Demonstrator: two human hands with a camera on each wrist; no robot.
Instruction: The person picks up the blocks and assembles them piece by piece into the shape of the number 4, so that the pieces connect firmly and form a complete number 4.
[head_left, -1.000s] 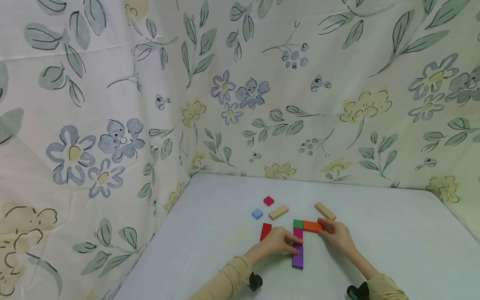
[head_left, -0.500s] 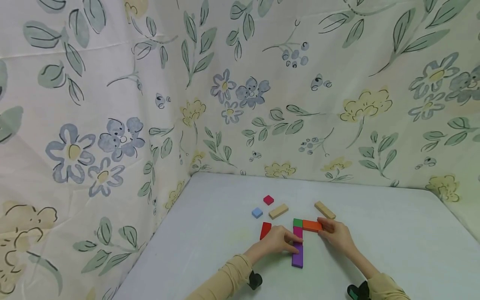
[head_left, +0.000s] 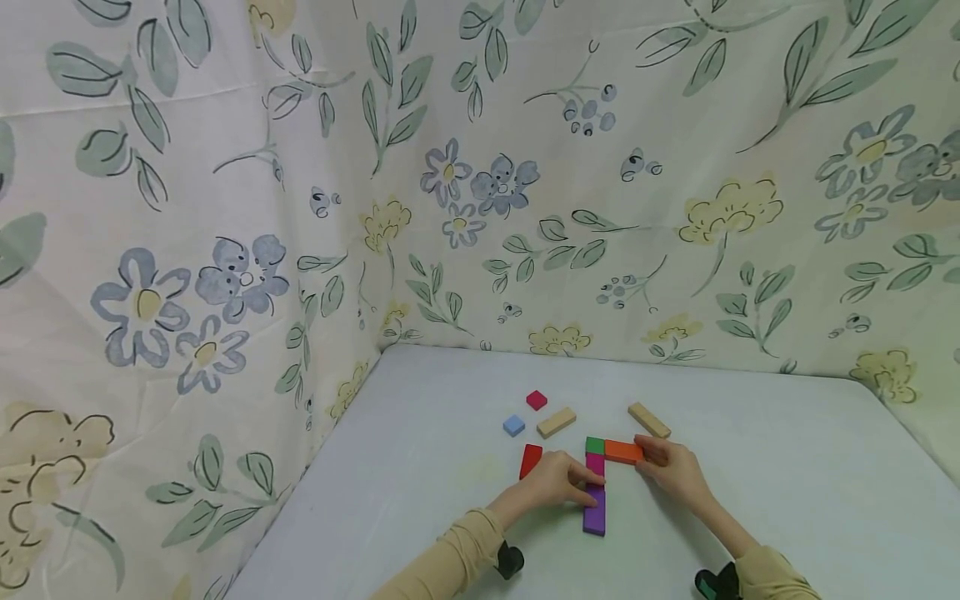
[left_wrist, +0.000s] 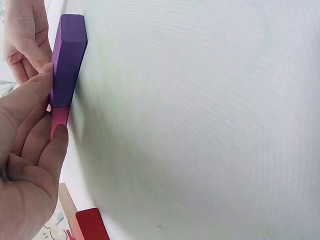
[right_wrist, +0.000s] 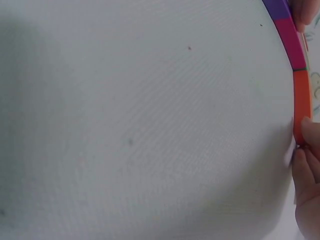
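Note:
On the white table, a purple block (head_left: 594,522), a magenta block (head_left: 595,462) and a green block (head_left: 595,445) form a straight line. An orange block (head_left: 622,452) runs off to the right from the green one. My left hand (head_left: 556,481) pinches the line where purple and magenta meet, covering part of both. In the left wrist view a fingertip lies along the purple block (left_wrist: 70,60), another digit overlaps the magenta block (left_wrist: 59,116). My right hand (head_left: 675,473) pinches the right end of the orange block, thumb against it in the right wrist view.
Left of the line lies a red block (head_left: 531,461), partly behind my left hand. Farther back are a blue cube (head_left: 513,426), a crimson cube (head_left: 536,400) and two natural-wood blocks, one left (head_left: 557,422) and one right (head_left: 649,420). Floral cloth (head_left: 570,192) hangs behind the table.

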